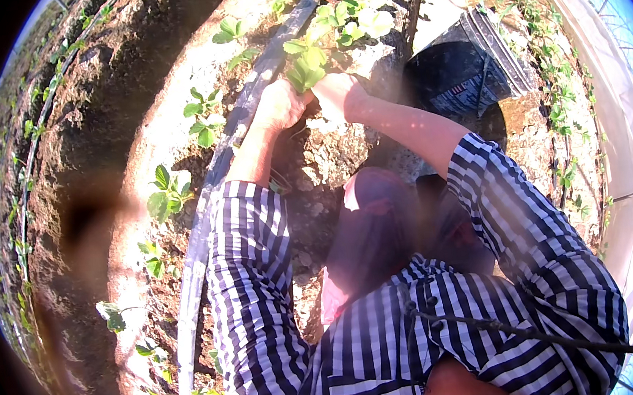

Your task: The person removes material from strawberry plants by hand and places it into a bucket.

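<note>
My left hand [280,105] and my right hand [339,96] meet at the base of a leafy green plant [307,67], which looks like a strawberry plant. Both hands have their fingers curled in around its stems, and the fingertips are partly hidden. Bright sun washes out some of the leaves. Just left of my left wrist runs a flat drip irrigation tape [240,113] along the raised soil bed. Crumbly soil [335,150] lies below the hands, in front of my bent knee [376,197].
A black plastic bucket [442,77] lies tipped on its side to the right of my right forearm. Small plants [166,193] line the bed left of the tape. Farther left is a shaded furrow [84,162]. Pale plastic sheeting [624,128] borders the right side. A dark cord [494,326] crosses my shirt.
</note>
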